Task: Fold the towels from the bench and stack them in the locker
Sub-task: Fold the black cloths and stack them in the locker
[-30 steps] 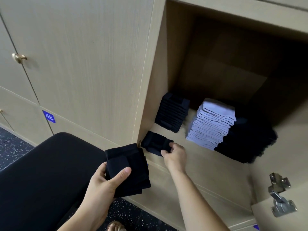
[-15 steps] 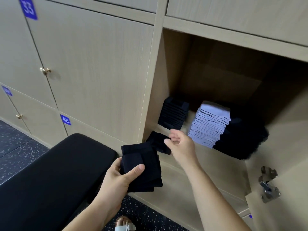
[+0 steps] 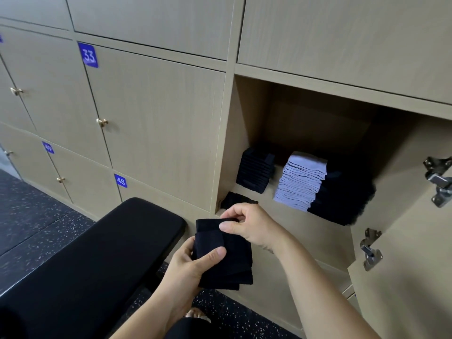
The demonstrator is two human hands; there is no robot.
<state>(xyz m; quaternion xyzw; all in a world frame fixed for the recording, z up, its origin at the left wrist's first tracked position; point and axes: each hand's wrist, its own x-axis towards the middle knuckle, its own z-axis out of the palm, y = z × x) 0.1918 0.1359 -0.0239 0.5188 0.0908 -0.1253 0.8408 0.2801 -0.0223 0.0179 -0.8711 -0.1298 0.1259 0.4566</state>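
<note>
A folded black towel [image 3: 227,263] is held in front of the open locker [image 3: 318,113]. My left hand [image 3: 193,267] grips its lower left side, thumb on top. My right hand [image 3: 247,226] pinches its top edge. Another folded black towel [image 3: 234,199] lies at the locker's front left corner, partly hidden behind my right hand. Further in stand a black towel stack [image 3: 255,173], a white towel stack [image 3: 302,182] and a dark pile [image 3: 347,199] at the right.
The black padded bench [image 3: 85,260] runs from the lower left up to the locker wall. The locker's open door [image 3: 403,241] with metal hinges [image 3: 440,179] stands at the right. Closed numbered lockers [image 3: 151,118] fill the left. Speckled dark floor lies below.
My right hand let go of the towel at the locker's front corner and came back to pinch the towel held in my left hand. The view tilted up.
</note>
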